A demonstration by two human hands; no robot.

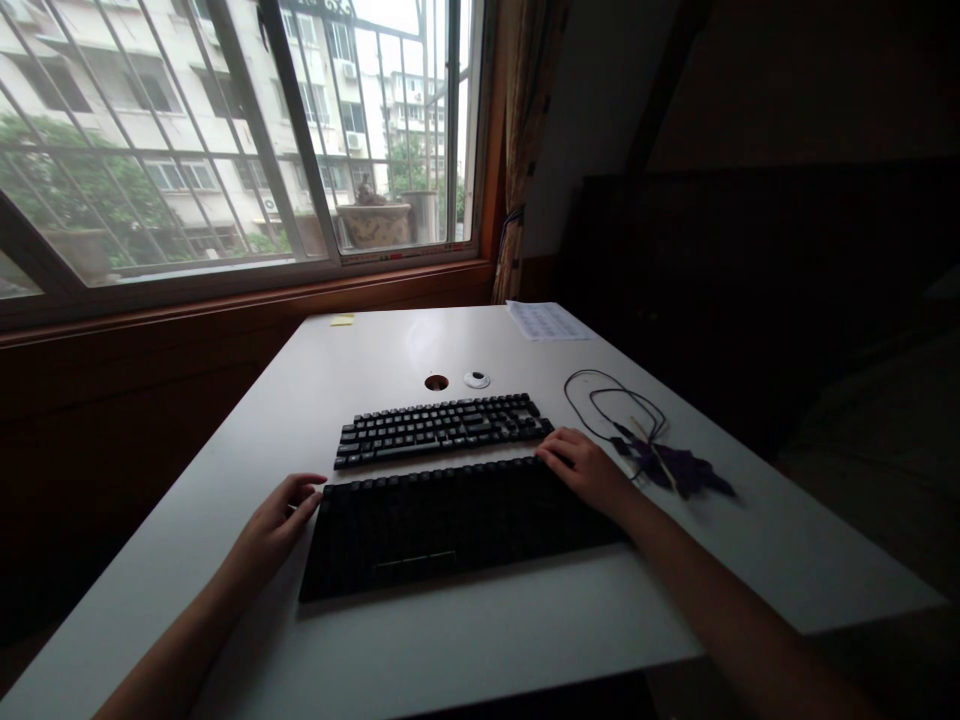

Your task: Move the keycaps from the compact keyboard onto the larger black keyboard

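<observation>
A black keyboard (457,520) lies flat on the white table, its far row of keys catching the light and the rest very dark. At its far left corner is my left hand (277,515), thumb and forefinger closing on the edge. My right hand (581,465) covers the far right corner, fingers bent together over the back edge. What lies under those fingertips is hidden. Just behind the keyboard, rows of black keycaps (439,432) are laid out in keyboard order, with a few gaps toward the right.
Right of the keyboard lie a looped black cable (600,378), a dark purple cloth (686,470) and a thin stick (664,465). Farther back are a cable hole (436,383), its white cover (477,380), printed paper (547,321) and a yellow note (342,320).
</observation>
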